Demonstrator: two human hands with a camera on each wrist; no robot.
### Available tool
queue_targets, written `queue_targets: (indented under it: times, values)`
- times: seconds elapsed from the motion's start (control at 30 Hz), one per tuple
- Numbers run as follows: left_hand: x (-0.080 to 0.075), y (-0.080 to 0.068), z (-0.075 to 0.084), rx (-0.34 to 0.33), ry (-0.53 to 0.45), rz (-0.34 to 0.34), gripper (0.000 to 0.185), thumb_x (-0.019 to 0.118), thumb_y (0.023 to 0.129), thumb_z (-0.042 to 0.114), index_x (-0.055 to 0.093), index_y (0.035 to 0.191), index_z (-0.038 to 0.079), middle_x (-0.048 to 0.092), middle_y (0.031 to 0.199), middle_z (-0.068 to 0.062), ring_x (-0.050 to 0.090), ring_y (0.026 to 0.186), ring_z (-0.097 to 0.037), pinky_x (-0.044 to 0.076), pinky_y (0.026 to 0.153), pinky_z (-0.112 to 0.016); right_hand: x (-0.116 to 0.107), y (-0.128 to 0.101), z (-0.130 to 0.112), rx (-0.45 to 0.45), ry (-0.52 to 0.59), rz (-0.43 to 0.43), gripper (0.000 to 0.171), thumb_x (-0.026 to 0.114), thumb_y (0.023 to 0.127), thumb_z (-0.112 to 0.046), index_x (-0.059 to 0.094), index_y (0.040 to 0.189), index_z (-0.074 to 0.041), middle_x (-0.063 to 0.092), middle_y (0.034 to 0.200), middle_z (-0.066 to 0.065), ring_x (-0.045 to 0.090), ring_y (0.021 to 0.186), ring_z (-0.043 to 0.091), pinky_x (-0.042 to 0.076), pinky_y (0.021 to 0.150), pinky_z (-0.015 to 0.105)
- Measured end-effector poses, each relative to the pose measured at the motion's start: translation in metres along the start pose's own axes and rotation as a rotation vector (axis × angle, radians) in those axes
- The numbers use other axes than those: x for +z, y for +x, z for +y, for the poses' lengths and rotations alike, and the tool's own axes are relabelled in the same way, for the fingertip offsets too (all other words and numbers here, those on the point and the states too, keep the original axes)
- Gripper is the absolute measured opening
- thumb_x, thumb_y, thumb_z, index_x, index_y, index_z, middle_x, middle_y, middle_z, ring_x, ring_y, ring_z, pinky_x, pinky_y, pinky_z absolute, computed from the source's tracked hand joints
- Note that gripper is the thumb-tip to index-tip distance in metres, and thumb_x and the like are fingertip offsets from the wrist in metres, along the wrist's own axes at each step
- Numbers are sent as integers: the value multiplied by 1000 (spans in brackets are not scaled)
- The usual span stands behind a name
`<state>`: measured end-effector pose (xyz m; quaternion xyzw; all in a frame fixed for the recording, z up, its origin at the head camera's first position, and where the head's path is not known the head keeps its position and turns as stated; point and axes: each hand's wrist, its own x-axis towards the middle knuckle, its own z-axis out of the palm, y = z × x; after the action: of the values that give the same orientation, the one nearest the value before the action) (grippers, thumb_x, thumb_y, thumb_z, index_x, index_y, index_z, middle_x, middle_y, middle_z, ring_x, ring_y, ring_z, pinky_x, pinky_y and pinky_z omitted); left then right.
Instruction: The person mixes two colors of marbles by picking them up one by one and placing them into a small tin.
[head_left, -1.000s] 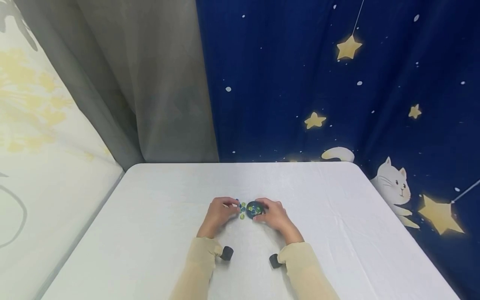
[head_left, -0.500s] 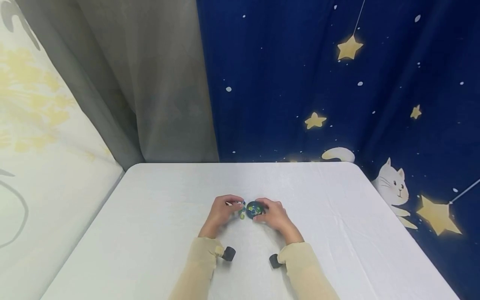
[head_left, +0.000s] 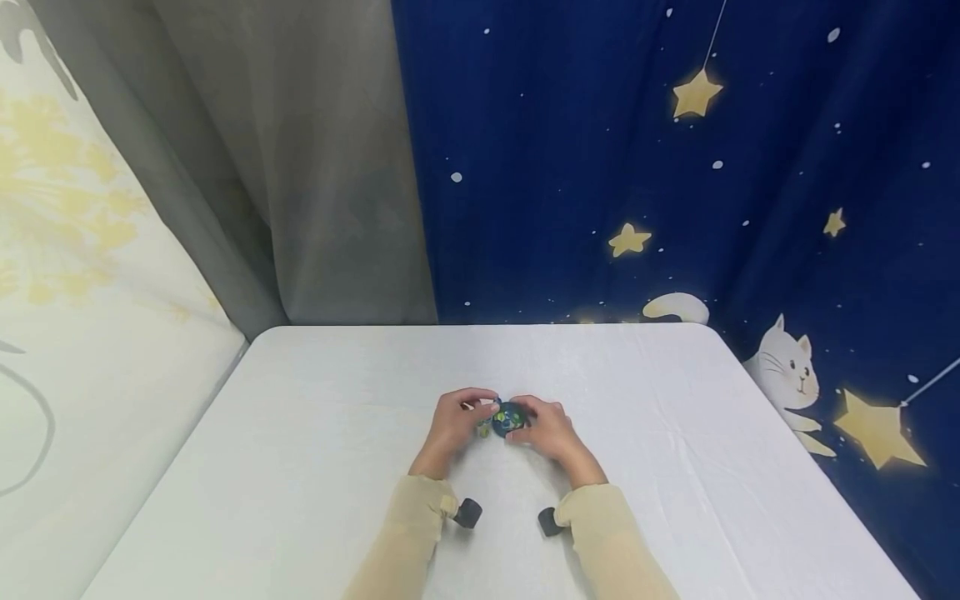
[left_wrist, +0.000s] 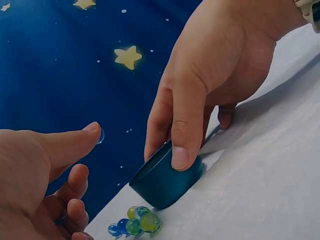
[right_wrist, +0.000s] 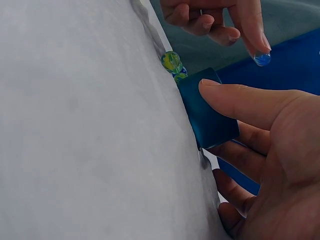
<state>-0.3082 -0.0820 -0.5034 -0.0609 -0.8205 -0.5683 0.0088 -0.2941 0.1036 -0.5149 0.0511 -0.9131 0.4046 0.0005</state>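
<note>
A blue glass marble (right_wrist: 262, 59) is pinched at the fingertips of my left hand (head_left: 453, 421), just above and left of a small teal cup (left_wrist: 165, 182). My right hand (head_left: 551, 431) grips that cup from its right side, thumb on the near wall and fingers behind. The cup stands upright on the table. Inside it, blue and yellow-green marbles (head_left: 501, 417) show in the head view. Several loose marbles (left_wrist: 135, 222), blue, green and yellow, lie clustered beside the cup's left side. My left hand partly hides them in the head view.
A white cloth covers the table (head_left: 337, 375). Behind it hang a grey curtain (head_left: 337, 208) and a dark blue curtain with stars (head_left: 540, 167). Each sleeve has a black wrist camera (head_left: 468, 513) at the cuff.
My left hand has picked up a marble from the loose cluster and moved right with it, up to the cup's rim. My right hand and the cup have stayed in place.
</note>
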Motion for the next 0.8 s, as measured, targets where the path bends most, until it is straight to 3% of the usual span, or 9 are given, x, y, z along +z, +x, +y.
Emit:
queue_targets:
  times: [0.8]
  values:
    - [11, -2, 6, -35, -62, 9, 19, 75, 82, 15, 76, 100, 16, 58, 80, 0, 50, 75, -17, 43, 65, -30, -1, -1, -3, 20, -3, -7, 59, 84, 74, -23, 62, 129, -18, 60, 131, 10, 43, 127, 39, 29, 101, 63]
